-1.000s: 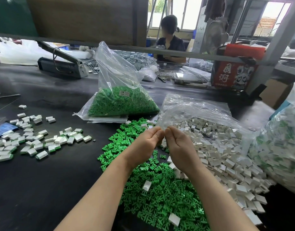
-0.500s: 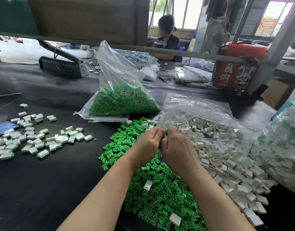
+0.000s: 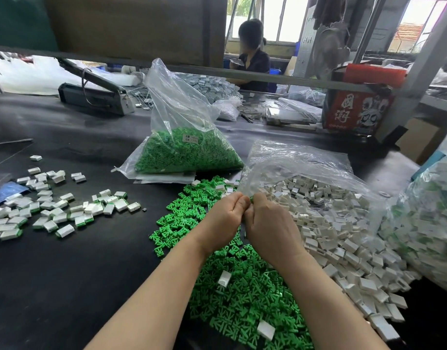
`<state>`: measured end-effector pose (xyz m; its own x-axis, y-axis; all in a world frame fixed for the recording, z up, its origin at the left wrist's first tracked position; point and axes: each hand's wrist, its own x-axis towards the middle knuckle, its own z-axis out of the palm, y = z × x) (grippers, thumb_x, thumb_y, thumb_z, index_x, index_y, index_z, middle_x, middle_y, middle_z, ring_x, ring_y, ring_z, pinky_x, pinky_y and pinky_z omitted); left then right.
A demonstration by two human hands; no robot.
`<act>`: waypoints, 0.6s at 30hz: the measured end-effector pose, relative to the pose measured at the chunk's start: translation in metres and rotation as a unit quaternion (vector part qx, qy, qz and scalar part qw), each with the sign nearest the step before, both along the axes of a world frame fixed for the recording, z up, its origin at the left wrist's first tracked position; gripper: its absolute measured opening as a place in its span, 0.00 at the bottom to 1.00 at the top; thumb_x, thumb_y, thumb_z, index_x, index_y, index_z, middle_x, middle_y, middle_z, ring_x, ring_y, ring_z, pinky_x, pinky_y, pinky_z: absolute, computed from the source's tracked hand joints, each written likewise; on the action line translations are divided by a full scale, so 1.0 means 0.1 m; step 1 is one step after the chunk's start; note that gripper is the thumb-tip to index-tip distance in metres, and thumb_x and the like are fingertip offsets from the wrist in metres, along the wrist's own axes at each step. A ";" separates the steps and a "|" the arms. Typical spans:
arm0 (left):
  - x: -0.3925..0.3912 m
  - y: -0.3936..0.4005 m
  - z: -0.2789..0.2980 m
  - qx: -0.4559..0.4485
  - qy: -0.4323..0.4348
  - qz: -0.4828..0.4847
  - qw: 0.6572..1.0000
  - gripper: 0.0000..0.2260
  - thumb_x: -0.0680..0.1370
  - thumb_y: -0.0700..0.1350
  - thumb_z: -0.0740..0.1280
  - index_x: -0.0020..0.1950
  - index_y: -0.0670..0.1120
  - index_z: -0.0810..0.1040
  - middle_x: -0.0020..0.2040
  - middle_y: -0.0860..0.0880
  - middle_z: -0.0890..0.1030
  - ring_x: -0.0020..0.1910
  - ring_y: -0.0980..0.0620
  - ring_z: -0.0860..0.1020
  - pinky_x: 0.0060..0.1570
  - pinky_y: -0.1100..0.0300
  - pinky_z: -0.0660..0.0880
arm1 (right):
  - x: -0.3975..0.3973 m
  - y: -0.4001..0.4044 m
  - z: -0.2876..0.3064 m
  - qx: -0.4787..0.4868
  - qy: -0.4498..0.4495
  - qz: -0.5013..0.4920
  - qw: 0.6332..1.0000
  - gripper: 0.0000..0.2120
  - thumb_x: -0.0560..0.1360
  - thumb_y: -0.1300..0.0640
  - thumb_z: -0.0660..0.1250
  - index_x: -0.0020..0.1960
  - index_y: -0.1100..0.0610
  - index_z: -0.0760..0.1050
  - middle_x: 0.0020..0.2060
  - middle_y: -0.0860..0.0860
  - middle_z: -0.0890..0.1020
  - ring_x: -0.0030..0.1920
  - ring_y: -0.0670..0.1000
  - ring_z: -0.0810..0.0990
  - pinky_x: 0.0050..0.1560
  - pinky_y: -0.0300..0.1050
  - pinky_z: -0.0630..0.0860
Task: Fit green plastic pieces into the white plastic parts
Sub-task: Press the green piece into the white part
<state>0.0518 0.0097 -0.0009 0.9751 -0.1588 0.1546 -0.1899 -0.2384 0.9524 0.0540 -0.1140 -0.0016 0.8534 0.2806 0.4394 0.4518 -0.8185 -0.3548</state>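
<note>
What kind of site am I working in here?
Most likely a small factory's manual assembly bench: bulk bags of green pieces and white parts lie open on a black worktable, and another worker sits at the next bench.

red carton (image 3: 356, 111): large white characters "国潮". bag of green pieces (image 3: 189, 152): small white label (image 3: 190, 139), print too small to read.

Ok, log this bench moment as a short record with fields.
left hand: fingers curled, meeting the right hand
right hand: fingers curled, a green piece peeking at the fingertips
loose green pieces: heap under the forearms
loose white parts: heap spilling from an open bag, right
bag of green pieces: behind the heaps
finished parts: scattered, left
white part in grip: hidden
</note>
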 end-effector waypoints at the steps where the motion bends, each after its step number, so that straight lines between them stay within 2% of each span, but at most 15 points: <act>1: 0.00 0.00 0.01 0.000 -0.006 0.002 1.000 0.13 0.85 0.43 0.55 0.44 0.44 0.73 0.39 0.49 0.75 0.38 0.58 0.73 0.43 0.62 0.71 | 0.00 0.00 0.00 0.002 0.000 0.000 1.000 0.08 0.82 0.53 0.52 0.47 0.54 0.65 0.32 0.50 0.73 0.33 0.54 0.71 0.33 0.46 0.63; 3: -0.01 0.00 0.01 -0.007 -0.013 0.003 1.000 0.13 0.85 0.43 0.55 0.43 0.45 0.73 0.38 0.51 0.75 0.36 0.61 0.73 0.41 0.63 0.70 | 0.00 -0.01 0.00 0.010 -0.007 -0.001 1.000 0.08 0.82 0.53 0.52 0.48 0.54 0.65 0.33 0.50 0.74 0.33 0.54 0.71 0.34 0.46 0.64; 5: 0.00 0.00 -0.01 -0.025 -0.012 -0.001 1.000 0.12 0.85 0.43 0.56 0.45 0.42 0.74 0.38 0.50 0.76 0.37 0.57 0.74 0.43 0.57 0.73 | 0.00 0.00 0.00 0.016 -0.019 0.006 1.000 0.07 0.83 0.53 0.52 0.47 0.54 0.63 0.31 0.48 0.72 0.32 0.53 0.71 0.32 0.47 0.62; 7: -0.01 0.00 -0.01 -0.071 -0.010 -0.020 0.997 0.12 0.85 0.46 0.56 0.46 0.42 0.74 0.37 0.52 0.78 0.37 0.55 0.76 0.41 0.58 0.75 | 0.01 0.02 0.01 0.057 -0.013 0.021 0.998 0.07 0.82 0.54 0.53 0.47 0.54 0.65 0.31 0.48 0.73 0.31 0.53 0.72 0.30 0.48 0.63; 9: -0.01 0.03 -0.01 -0.132 0.001 -0.033 0.991 0.12 0.83 0.49 0.57 0.48 0.44 0.75 0.40 0.48 0.79 0.41 0.50 0.77 0.48 0.56 0.74 | 0.02 0.05 0.05 0.175 0.042 0.038 0.983 0.08 0.79 0.55 0.54 0.45 0.55 0.69 0.33 0.51 0.77 0.33 0.54 0.75 0.33 0.54 0.72; 10: 0.00 0.06 0.00 -0.155 0.003 -0.039 0.987 0.12 0.83 0.48 0.57 0.47 0.47 0.78 0.41 0.49 0.79 0.43 0.52 0.77 0.51 0.56 0.73 | 0.01 0.06 0.08 0.261 0.085 0.048 0.960 0.10 0.77 0.54 0.53 0.45 0.56 0.71 0.35 0.53 0.78 0.36 0.55 0.77 0.35 0.55 0.76; 12: 0.00 0.10 0.03 -0.174 -0.001 -0.056 0.983 0.17 0.84 0.46 0.56 0.41 0.54 0.81 0.38 0.55 0.80 0.40 0.59 0.78 0.48 0.65 0.73 | 0.02 0.06 0.12 0.439 0.199 0.068 0.874 0.15 0.78 0.50 0.54 0.48 0.59 0.74 0.41 0.56 0.80 0.41 0.54 0.78 0.38 0.49 0.78; 13: 0.00 0.10 0.04 -0.176 0.006 -0.061 0.982 0.17 0.84 0.47 0.57 0.42 0.53 0.82 0.39 0.54 0.80 0.42 0.58 0.78 0.47 0.65 0.74 | 0.03 0.05 0.13 0.507 0.263 0.081 0.817 0.20 0.81 0.46 0.53 0.52 0.60 0.75 0.45 0.57 0.81 0.43 0.54 0.79 0.42 0.49 0.78; 14: 0.00 0.10 0.05 -0.183 0.017 -0.067 0.981 0.14 0.83 0.47 0.58 0.45 0.50 0.82 0.42 0.50 0.81 0.45 0.53 0.78 0.47 0.61 0.75 | 0.03 0.05 0.13 0.555 0.324 0.100 0.760 0.24 0.82 0.42 0.50 0.57 0.60 0.76 0.49 0.58 0.82 0.46 0.55 0.80 0.47 0.55 0.79; 15: 0.00 0.09 0.05 -0.186 0.022 -0.074 0.979 0.12 0.82 0.49 0.59 0.48 0.46 0.81 0.43 0.47 0.80 0.45 0.48 0.78 0.47 0.54 0.77 | 0.02 0.06 0.13 0.585 0.373 0.123 0.710 0.28 0.82 0.38 0.49 0.61 0.58 0.76 0.52 0.58 0.83 0.47 0.56 0.82 0.51 0.61 0.79; 16: -0.01 0.07 0.06 -0.187 0.028 -0.079 0.979 0.13 0.81 0.50 0.60 0.49 0.43 0.78 0.42 0.47 0.79 0.43 0.47 0.77 0.43 0.54 0.76 | 0.01 0.07 0.13 0.605 0.407 0.147 0.668 0.29 0.81 0.36 0.48 0.64 0.55 0.76 0.53 0.57 0.83 0.48 0.55 0.82 0.52 0.63 0.78; 18: -0.03 0.03 0.06 -0.169 0.034 -0.072 0.982 0.14 0.81 0.51 0.60 0.48 0.39 0.74 0.35 0.54 0.76 0.36 0.54 0.75 0.35 0.64 0.72 | 0.00 0.10 0.13 0.636 0.443 0.171 0.608 0.30 0.79 0.35 0.49 0.66 0.52 0.76 0.55 0.57 0.83 0.48 0.53 0.83 0.50 0.56 0.78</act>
